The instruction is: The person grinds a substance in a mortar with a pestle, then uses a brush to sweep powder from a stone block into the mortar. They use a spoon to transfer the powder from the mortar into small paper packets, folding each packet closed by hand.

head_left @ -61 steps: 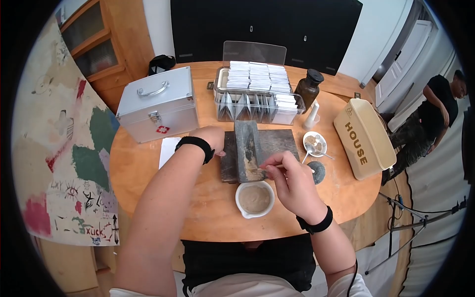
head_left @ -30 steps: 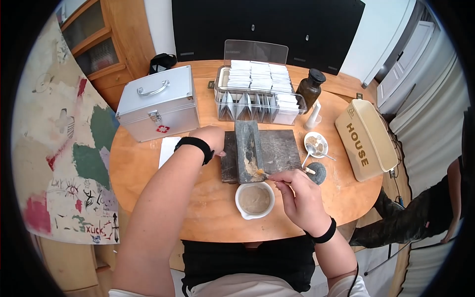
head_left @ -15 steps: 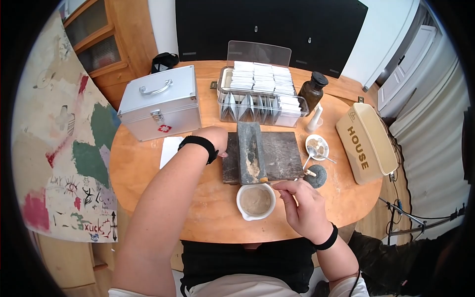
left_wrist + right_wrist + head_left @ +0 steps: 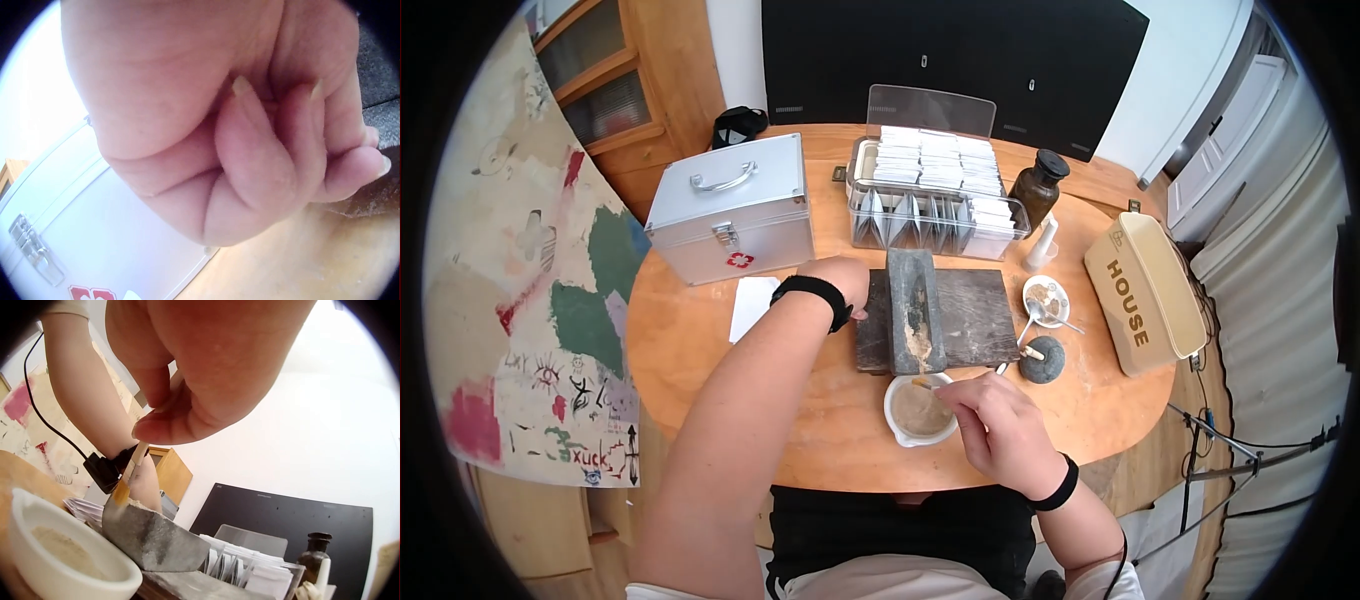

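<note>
My right hand (image 4: 998, 430) pinches a small brush (image 4: 130, 470) with yellowish bristles. Its tip hangs over the white spouted bowl (image 4: 902, 432), which has beige powder (image 4: 920, 412) in it. Behind the bowl, a grey stone trough (image 4: 900, 300) with tan powder in its groove stands on a dark board (image 4: 975, 315). Beside the board's left edge rests my left hand (image 4: 837, 280). In the left wrist view its fingers (image 4: 253, 159) are curled into the palm, with thumb and index tips close to the board.
To the left stands a silver first-aid case (image 4: 730, 220) near white paper (image 4: 752, 308). Behind is a clear box (image 4: 990, 243) of packets. At right are a brown bottle (image 4: 1037, 190), a small dish (image 4: 1060, 318) with spoons, a round stone (image 4: 1043, 368) and a cream HOUSE bin (image 4: 1132, 285).
My right hand has drawn the brush out of the trough's near end and over the bowl. The left hand stays by the board. The other person has left the view at right.
</note>
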Tool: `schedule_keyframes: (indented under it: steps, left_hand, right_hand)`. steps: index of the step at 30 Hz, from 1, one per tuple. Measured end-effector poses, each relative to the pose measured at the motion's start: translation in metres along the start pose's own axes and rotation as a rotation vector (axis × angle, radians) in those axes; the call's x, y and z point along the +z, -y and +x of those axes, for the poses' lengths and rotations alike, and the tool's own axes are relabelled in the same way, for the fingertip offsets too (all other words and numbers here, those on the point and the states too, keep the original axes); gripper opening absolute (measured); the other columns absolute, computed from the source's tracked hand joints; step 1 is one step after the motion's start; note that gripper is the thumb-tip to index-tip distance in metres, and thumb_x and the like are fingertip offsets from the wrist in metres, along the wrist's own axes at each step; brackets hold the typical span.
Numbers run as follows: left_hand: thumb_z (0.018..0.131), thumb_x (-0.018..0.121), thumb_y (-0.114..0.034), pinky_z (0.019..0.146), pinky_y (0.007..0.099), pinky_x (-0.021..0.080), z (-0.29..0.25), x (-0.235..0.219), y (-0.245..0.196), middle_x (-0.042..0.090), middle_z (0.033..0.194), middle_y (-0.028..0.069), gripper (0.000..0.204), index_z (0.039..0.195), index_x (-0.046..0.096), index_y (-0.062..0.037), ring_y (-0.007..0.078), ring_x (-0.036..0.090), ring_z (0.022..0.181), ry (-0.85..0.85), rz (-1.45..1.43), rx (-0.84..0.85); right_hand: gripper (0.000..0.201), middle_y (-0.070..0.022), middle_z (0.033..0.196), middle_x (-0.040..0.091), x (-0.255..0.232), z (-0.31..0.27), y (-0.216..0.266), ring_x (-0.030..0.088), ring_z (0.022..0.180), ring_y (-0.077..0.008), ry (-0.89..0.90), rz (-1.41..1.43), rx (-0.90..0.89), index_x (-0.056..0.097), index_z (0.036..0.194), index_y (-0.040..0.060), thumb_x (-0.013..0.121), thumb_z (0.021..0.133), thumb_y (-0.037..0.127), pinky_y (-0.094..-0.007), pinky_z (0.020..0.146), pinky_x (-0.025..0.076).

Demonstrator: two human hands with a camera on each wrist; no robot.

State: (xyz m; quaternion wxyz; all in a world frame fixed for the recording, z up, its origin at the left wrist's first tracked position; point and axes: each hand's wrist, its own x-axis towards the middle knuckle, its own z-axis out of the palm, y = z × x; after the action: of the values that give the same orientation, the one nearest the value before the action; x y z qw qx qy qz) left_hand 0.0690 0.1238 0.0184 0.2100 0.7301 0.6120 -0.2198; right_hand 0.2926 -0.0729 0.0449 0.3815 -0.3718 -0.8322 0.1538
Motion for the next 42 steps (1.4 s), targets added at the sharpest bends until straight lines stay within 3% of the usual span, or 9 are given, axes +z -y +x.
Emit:
schedule_keyframes:
  steps: [2,5,7,18,25,30,35,38,42]
  left_hand:
    - [0.091,0.081,-0.032,0.082,0.0435,0.056,0.002,0.001,0.002,0.078,0.085,0.0122,0.032,0.083,0.079,-0.0015,0.0302,0.074,0.089,-0.024,-0.030,0.002]
    - [0.091,0.079,-0.030,0.088,0.0431,0.058,-0.003,-0.004,-0.001,0.078,0.115,0.0110,0.031,0.111,0.079,-0.0071,0.0318,0.074,0.105,0.039,-0.002,-0.011]
    - [0.091,0.081,-0.030,0.082,0.0441,0.057,-0.008,-0.002,-0.002,0.078,0.086,0.0116,0.030,0.083,0.079,-0.0015,0.0297,0.075,0.091,-0.043,-0.027,0.014]
    - [0.088,0.084,-0.029,0.084,0.0457,0.057,-0.020,-0.002,-0.004,0.078,0.100,0.0159,0.029,0.094,0.079,-0.0005,0.0331,0.075,0.098,-0.087,-0.063,0.017]
    - [0.088,0.083,-0.032,0.091,0.0442,0.057,-0.013,-0.001,-0.002,0.076,0.117,0.0176,0.038,0.111,0.078,-0.0016,0.0338,0.073,0.110,-0.067,-0.097,-0.020]
    - [0.090,0.082,-0.029,0.088,0.0442,0.057,-0.009,0.004,-0.002,0.077,0.114,0.0153,0.033,0.111,0.078,-0.0039,0.0328,0.074,0.107,-0.099,-0.127,0.000]
    - [0.087,0.084,-0.029,0.087,0.0431,0.057,-0.006,0.005,-0.003,0.078,0.112,0.0119,0.032,0.110,0.080,-0.0076,0.0301,0.074,0.106,-0.101,-0.193,-0.058]
    - [0.086,0.084,-0.029,0.088,0.0435,0.057,-0.005,0.006,-0.002,0.078,0.114,0.0118,0.033,0.111,0.080,-0.0081,0.0302,0.074,0.107,-0.106,-0.187,-0.047]
    - [0.086,0.084,-0.031,0.091,0.0449,0.057,-0.006,0.008,0.000,0.077,0.119,0.0126,0.037,0.116,0.079,-0.0087,0.0315,0.073,0.111,-0.128,-0.180,-0.022]
  right_hand:
    - [0.027,-0.0133,0.100,0.071,-0.001,0.000,0.002,0.067,0.084,-0.0316,0.008,0.022,0.014,0.063,0.109,0.0015,0.068,0.086,-0.012,-0.0390,0.074,0.055]
    - [0.027,-0.0140,0.101,0.071,-0.002,0.007,0.003,0.067,0.084,-0.0318,-0.029,-0.017,-0.033,0.063,0.108,0.0018,0.068,0.085,-0.012,-0.0392,0.074,0.055]
    - [0.026,-0.0135,0.099,0.071,-0.001,0.015,0.002,0.067,0.084,-0.0323,-0.074,-0.068,-0.061,0.063,0.107,0.0020,0.069,0.085,-0.011,-0.0389,0.073,0.055]
    - [0.017,-0.0170,0.095,0.069,0.008,0.056,-0.031,0.066,0.087,-0.0369,-0.159,-0.092,0.115,0.063,0.108,0.0020,0.064,0.093,-0.006,-0.0429,0.076,0.055]
    - [0.027,-0.0250,0.097,0.069,0.023,0.083,-0.036,0.068,0.095,-0.0445,0.116,-0.182,0.138,0.054,0.118,-0.0005,0.057,0.091,-0.004,-0.0527,0.081,0.055]
    - [0.013,-0.0259,0.091,0.070,0.022,0.112,-0.048,0.068,0.085,-0.0464,0.023,-0.305,0.019,0.056,0.112,0.0017,0.059,0.100,0.007,-0.0532,0.071,0.054]
    - [0.025,-0.0304,0.096,0.069,0.010,0.129,-0.029,0.068,0.089,-0.0490,0.300,-0.263,0.170,0.056,0.114,-0.0038,0.056,0.090,-0.004,-0.0538,0.078,0.055]
    - [0.023,-0.0313,0.096,0.069,0.019,0.124,-0.042,0.068,0.090,-0.0491,0.155,-0.332,0.080,0.057,0.112,-0.0050,0.057,0.089,-0.005,-0.0538,0.078,0.055]
    - [0.024,-0.0307,0.097,0.069,0.020,0.123,-0.035,0.068,0.090,-0.0488,0.259,-0.372,0.158,0.058,0.112,-0.0049,0.058,0.088,-0.005,-0.0546,0.079,0.055]
